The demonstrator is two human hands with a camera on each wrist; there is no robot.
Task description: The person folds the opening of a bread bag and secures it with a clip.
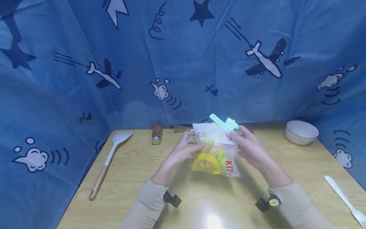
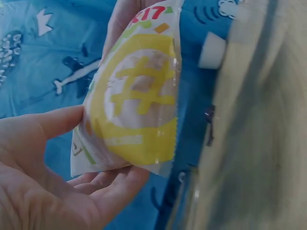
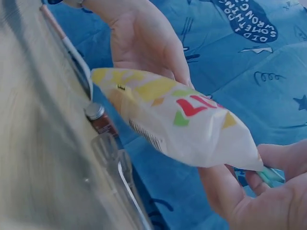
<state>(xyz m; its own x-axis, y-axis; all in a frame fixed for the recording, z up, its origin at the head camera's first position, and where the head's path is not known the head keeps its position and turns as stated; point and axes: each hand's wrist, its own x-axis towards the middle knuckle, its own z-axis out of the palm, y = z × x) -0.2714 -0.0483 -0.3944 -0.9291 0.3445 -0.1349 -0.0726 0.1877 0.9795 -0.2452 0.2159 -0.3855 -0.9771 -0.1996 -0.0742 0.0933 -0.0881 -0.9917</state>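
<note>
While the snack bag hangs upright above the table's middle, the left hand cradles its side and the right hand pinches the green clip across its top.

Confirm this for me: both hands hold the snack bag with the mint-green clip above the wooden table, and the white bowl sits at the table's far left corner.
Wrong on one point: the white ceramic bowl sits at the far right corner, as the head view shows. The rest stands: the left hand and right hand hold the yellow-and-white plastic snack bag with the mint-green plastic clip above the light wooden table.
</note>
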